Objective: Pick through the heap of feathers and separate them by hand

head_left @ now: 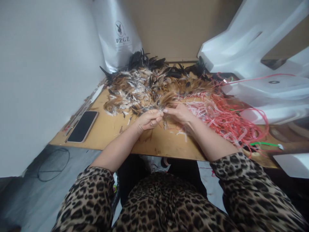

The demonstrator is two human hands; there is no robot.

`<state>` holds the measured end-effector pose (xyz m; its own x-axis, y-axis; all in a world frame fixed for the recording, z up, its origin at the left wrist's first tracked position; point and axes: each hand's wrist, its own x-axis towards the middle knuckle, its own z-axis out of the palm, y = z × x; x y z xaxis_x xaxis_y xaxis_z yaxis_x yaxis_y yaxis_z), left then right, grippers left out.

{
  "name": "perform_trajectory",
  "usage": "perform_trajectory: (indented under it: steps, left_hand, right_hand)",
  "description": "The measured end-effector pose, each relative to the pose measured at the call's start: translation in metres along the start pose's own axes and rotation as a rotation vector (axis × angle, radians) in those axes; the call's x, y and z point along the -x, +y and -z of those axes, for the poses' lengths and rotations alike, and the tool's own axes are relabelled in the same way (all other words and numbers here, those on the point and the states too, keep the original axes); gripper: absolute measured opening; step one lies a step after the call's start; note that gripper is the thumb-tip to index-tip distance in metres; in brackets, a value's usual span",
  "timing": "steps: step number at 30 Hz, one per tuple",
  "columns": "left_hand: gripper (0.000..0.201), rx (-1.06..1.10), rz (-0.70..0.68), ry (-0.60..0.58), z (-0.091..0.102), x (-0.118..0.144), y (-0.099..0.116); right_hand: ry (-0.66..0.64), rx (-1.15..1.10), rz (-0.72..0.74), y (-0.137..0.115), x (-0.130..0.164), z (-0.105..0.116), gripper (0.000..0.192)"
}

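Phone (82, 126) lies well left of my left hand (147, 120); both it and my right hand (180, 113) pinch one small feather tuft (162, 113) between fingertips; just beyond, the feather heap (154, 85) looks largely unsorted; red strips (224, 117) sprawl rightward.

head-worn, looking down, close over table (108, 129)

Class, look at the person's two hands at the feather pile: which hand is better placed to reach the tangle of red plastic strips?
Probably the right hand: the tangled red plastic strips lie directly beside it, while the left hand sits farther away.
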<state>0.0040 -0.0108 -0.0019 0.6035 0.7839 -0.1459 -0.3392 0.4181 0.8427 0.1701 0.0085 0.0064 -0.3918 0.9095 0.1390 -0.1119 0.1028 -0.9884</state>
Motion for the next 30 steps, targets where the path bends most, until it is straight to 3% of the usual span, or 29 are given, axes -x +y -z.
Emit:
perform_trajectory:
  steps: [5,12,18,24,30]
  left_hand:
    - [0.016,0.128,0.085,0.013,-0.007,0.001,0.003]
    - [0.012,0.126,0.119,0.017,-0.006,0.0,0.002]
    - [0.02,-0.038,0.029,0.102,0.001,-0.005,0.004]
    - [0.029,-0.375,-0.004,0.196,0.013,-0.003,0.009]
    - [0.031,-0.425,-0.21,0.314,0.017,-0.004,0.011]
  right_hand:
    - [0.098,-0.04,0.011,-0.004,0.002,-0.01,0.031]
    - [0.075,0.108,0.05,-0.013,0.004,-0.009,0.03]
    - [0.11,0.088,0.078,-0.006,-0.001,-0.002,0.028]
    - [0.225,0.111,0.078,-0.003,-0.003,0.003,0.028]
    - [0.306,0.169,-0.019,0.001,-0.005,0.0,0.02]
